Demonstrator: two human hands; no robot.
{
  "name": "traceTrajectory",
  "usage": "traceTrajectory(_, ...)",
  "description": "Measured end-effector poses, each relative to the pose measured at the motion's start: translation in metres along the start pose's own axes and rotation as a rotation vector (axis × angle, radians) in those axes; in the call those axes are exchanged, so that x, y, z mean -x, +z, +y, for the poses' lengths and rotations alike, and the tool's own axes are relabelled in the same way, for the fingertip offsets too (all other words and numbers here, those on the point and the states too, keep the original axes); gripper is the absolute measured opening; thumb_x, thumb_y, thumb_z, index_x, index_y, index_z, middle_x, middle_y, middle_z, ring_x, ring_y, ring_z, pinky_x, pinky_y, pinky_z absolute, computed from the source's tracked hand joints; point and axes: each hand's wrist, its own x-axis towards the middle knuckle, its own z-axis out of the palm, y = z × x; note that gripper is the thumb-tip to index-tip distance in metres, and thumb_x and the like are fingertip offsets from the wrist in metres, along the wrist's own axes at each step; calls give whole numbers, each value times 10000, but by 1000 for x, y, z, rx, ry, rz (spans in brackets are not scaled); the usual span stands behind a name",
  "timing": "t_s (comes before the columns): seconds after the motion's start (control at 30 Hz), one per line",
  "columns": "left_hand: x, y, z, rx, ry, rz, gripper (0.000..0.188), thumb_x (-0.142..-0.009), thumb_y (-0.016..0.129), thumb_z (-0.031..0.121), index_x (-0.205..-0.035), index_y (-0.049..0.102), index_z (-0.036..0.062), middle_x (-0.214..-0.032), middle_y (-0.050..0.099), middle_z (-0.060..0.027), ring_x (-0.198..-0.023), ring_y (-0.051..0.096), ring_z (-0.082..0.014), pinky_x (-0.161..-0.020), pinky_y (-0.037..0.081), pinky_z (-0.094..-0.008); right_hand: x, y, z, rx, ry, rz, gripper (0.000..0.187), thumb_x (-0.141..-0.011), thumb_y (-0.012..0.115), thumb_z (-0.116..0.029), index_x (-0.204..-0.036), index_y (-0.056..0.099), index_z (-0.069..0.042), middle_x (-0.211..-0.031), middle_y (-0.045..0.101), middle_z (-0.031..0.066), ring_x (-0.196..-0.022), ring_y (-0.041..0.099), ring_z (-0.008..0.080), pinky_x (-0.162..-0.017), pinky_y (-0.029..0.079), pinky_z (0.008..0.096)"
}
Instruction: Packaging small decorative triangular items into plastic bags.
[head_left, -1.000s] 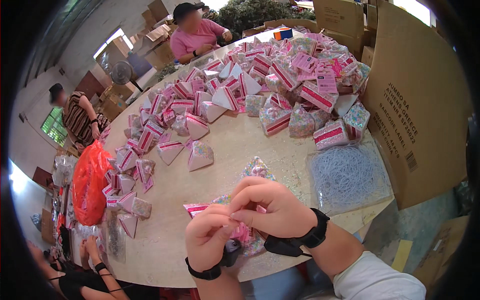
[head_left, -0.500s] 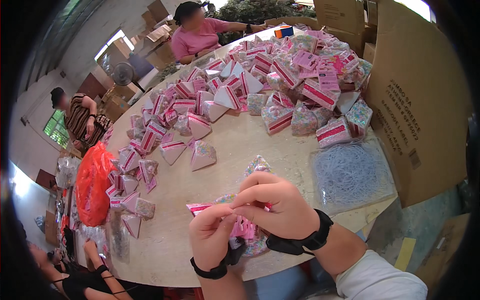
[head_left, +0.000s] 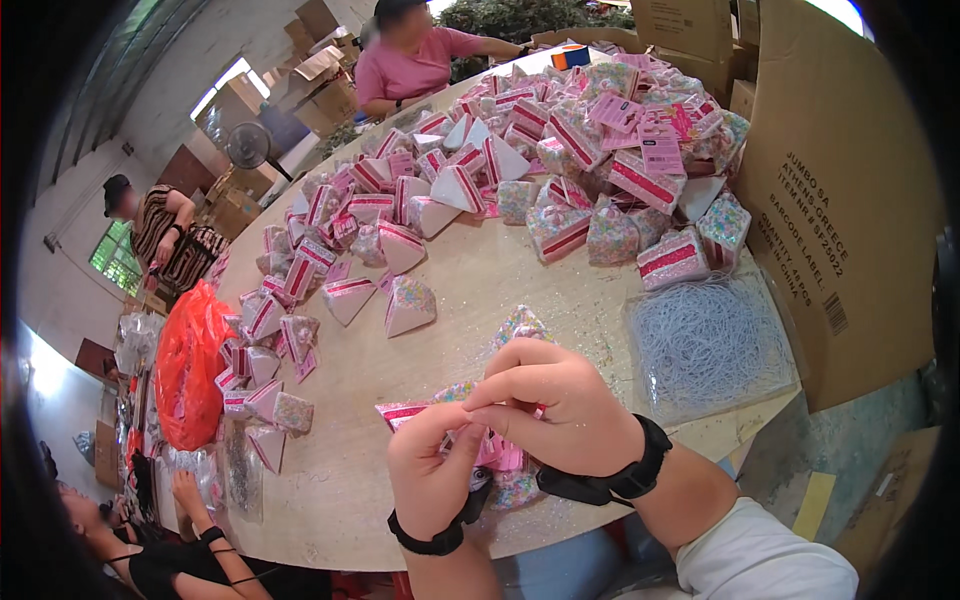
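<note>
My left hand [head_left: 428,468] and my right hand [head_left: 565,408] meet in front of me over the near side of the table, thumbs and fingers pinched together. Whatever lies between the fingertips is too small to make out. Beneath them are toy cake slices covered in pastel sprinkles: a pink-striped slice [head_left: 402,411] juts out left of my fingers. Another sprinkled slice [head_left: 522,324] pokes up beyond my right hand. A pink card tag [head_left: 508,456] shows below the fingertips, mostly hidden by my hands. Both wrists wear black straps.
A big heap of cake slices [head_left: 570,140] with pink tags covers the table's far side. On the right lies a clear bag of pale blue strings [head_left: 705,345], beside a tall cardboard sheet [head_left: 850,200]. A red plastic bag [head_left: 192,370] sits at the left edge. Other people work around the table.
Both hands keep the same pinch at nearly the same spot. The view has shifted slightly. At the far side, the person in pink has leaned a little to the right.
</note>
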Motion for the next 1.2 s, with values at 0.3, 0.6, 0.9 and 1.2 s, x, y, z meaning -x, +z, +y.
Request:
traceTrajectory(0.3, 0, -1, -4, -31, 0, -35, 152, -806, 650, 30, -950, 643, -18, -861, 660, -103, -786, 612, -175, -719, 462, -277, 0, 1, -2, 44, -3, -16, 60, -777, 639, -18, -818, 602, 3, -798, 547, 94, -661, 557, 204, -584, 461, 288)
traceTrajectory(0.6, -4, 1, -2, -95, 85, -266, 329, -782, 672, 84, -1083, 590, -23, -1108, 587, -157, -1049, 543, -299, -898, 419, -370, 4, 2, 2, -159, 93, -7, 71, -837, 573, -9, -890, 530, 10, -797, 540, 76, -680, 543, 134, -588, 441, 250)
traceTrajectory(0.9, -12, 8, 4, -89, 66, -493, 290, -809, 634, 90, -1081, 595, -4, -1101, 581, -166, -1065, 529, -326, -935, 392, -390, 8, -10, -7, -640, 255, 19, 76, -921, 482, -17, -997, 487, -12, -858, 562, 43, -732, 518, 63, -626, 445, 207)
traceTrajectory(1.2, -10, 9, 8, -276, 236, -387, 410, -815, 624, 134, -1177, 519, -26, -1184, 535, -205, -1113, 492, -366, -973, 372, -415, 10, -7, -16, -646, 188, 85, 39, -930, 457, -8, -961, 471, -28, -789, 530, 37, -619, 469, 59, -548, 406, 188)
